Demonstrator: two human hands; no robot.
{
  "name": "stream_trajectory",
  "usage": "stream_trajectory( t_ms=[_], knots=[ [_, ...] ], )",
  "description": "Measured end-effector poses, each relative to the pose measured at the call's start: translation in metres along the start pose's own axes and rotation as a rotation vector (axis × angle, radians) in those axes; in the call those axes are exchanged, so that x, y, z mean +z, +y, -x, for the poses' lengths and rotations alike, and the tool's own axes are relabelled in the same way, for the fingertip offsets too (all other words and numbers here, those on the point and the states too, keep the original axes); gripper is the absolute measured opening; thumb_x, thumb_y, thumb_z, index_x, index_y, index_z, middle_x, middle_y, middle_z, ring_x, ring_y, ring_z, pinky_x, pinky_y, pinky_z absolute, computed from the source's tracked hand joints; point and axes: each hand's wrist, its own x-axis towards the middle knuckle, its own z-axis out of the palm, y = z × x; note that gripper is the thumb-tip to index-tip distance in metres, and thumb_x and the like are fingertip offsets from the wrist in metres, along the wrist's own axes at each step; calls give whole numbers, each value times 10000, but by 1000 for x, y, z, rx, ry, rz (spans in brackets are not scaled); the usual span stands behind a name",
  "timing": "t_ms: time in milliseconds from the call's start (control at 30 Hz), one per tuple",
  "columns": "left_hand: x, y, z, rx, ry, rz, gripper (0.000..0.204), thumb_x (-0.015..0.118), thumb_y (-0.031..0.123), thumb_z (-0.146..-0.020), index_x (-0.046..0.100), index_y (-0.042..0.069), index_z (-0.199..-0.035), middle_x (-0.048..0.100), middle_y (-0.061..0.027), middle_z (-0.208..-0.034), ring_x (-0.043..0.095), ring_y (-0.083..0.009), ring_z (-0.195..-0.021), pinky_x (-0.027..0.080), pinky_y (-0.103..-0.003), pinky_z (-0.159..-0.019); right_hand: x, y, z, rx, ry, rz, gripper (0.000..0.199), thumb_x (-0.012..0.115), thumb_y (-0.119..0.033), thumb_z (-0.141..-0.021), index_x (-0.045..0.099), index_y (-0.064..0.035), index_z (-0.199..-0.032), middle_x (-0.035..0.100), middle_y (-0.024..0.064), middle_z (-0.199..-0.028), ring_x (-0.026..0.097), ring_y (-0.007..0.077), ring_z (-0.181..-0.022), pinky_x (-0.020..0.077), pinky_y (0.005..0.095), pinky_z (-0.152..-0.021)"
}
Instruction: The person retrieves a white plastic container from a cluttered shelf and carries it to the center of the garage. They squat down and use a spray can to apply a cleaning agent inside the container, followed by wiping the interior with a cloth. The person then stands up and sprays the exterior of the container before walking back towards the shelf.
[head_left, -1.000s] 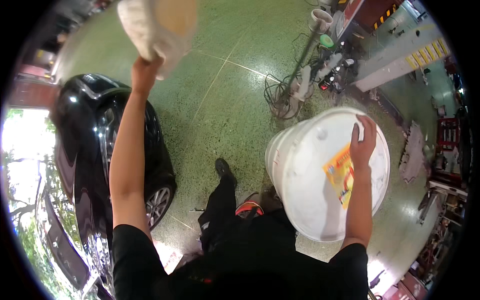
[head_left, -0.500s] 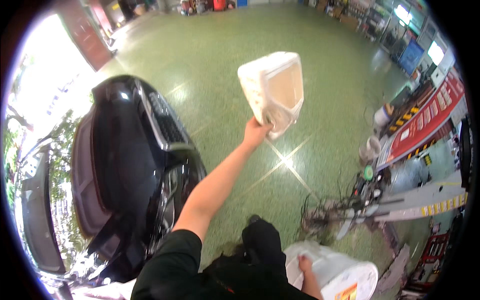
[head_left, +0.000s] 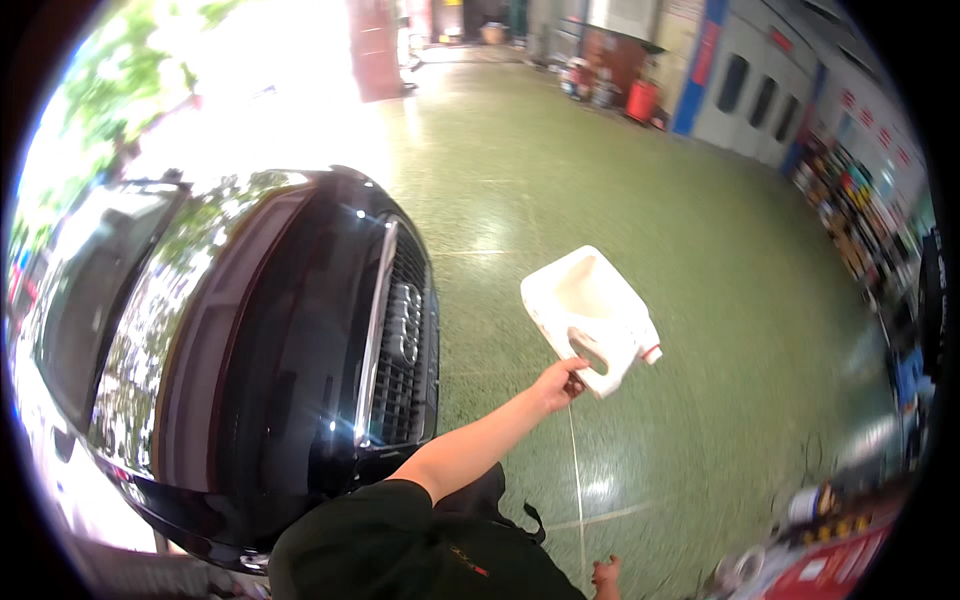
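My left hand [head_left: 560,386] is closed on the handle of a white plastic jug [head_left: 572,272], held out in front of me above the floor. One side of the jug looks cut away, showing a pale inside. A white neck with a red ring sticks out at its right end. Low in the picture, my right hand [head_left: 606,574] hangs beside my body with its fingers loosely apart. Nothing shows in it, though it is small and partly cut off by the lower edge.
A black car [head_left: 270,330] with a chrome-edged grille [head_left: 400,340] stands close on my left. Green floor [head_left: 520,190] stretches ahead. Shelves of goods [head_left: 840,215] line the right wall. A red canister [head_left: 642,100] stands far off, and a white container [head_left: 805,503] at the lower right.
My view has swung left, bringing more of the car in. The jug has turned and sits lower in view. My right hand has come away from a white bucket, now out of view.
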Motion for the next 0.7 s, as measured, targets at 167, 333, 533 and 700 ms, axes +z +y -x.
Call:
stream_trajectory(
  t_ms=[167,333,533,700],
  knots=[
    [-4,77,-118,55,-23,255,47,651,104,-894,634,78,-929,648,-8,-848,474,-73,-588,364,-221,-482,-54,-222,-187,-357,-27,-222,477,653,-94,-900,480,-124,-1344,600,102,-818,552,194,-600,423,370,-433],
    [33,177,-243,76,13,366,100,650,122,-878,633,67,-960,626,6,-842,499,-65,-620,340,-191,-472,-65,-415,-171,-186,-191,-112,371,656,-93,-881,581,-104,-1245,630,73,-865,581,194,-587,481,373,-439],
    [57,310,-418,296,-40,273,197,639,91,-863,602,51,-1052,639,-15,-914,530,-76,-647,351,-194,-467,-32,-565,-255,-187,-333,-116,292,627,-160,-911,616,-111,-1199,633,65,-787,608,219,-602,502,415,-465],
    [77,413,-552,537,172,125,157,656,105,-871,592,69,-1011,622,-30,-840,589,-91,-697,420,-204,-491,-10,-620,-368,-138,-281,63,216,603,-177,-904,656,-121,-1106,658,75,-803,642,247,-638,513,439,-501]
  ],
)
